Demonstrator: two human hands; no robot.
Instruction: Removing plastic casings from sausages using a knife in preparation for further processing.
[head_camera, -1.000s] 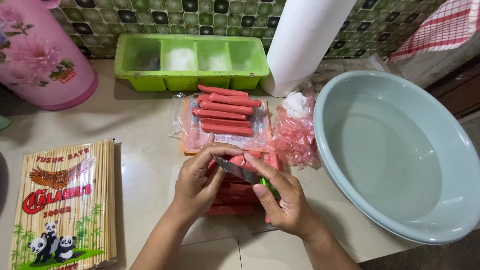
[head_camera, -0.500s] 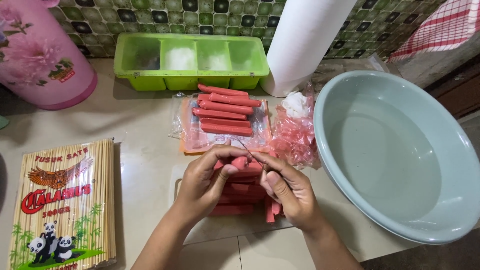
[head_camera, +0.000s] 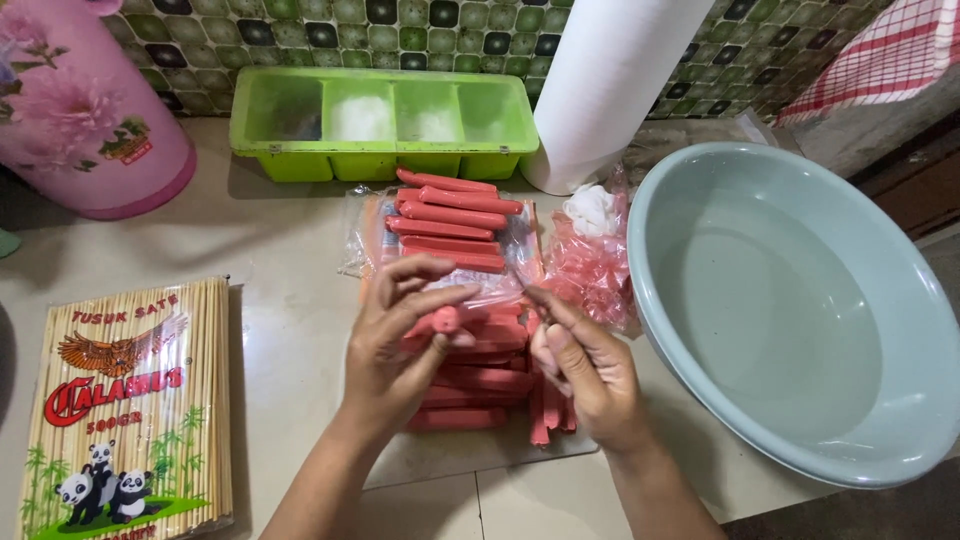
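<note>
Red sausage (head_camera: 447, 320) pinched in L hand (head_camera: 400, 350); R hand (head_camera: 590, 370) peeling wrapper.

1. The table (head_camera: 270, 250) has a pale, glossy tiled top with a grout line near the front edge.
2. A green four-compartment tray (head_camera: 385, 125) stands at the back by the tiled wall.
3. A pink flowered jug (head_camera: 85, 110) stands at the back left.
4. A white paper towel roll (head_camera: 610, 90) stands just right of the tray.
5. A pack of bamboo skewers (head_camera: 130, 400) lies front left.
6. A pale blue basin (head_camera: 800, 310) sits on the right.
7. Packs of red sausages (head_camera: 450, 215) lie in the middle, with crumpled pink wrappers (head_camera: 590, 265) beside them.
</note>
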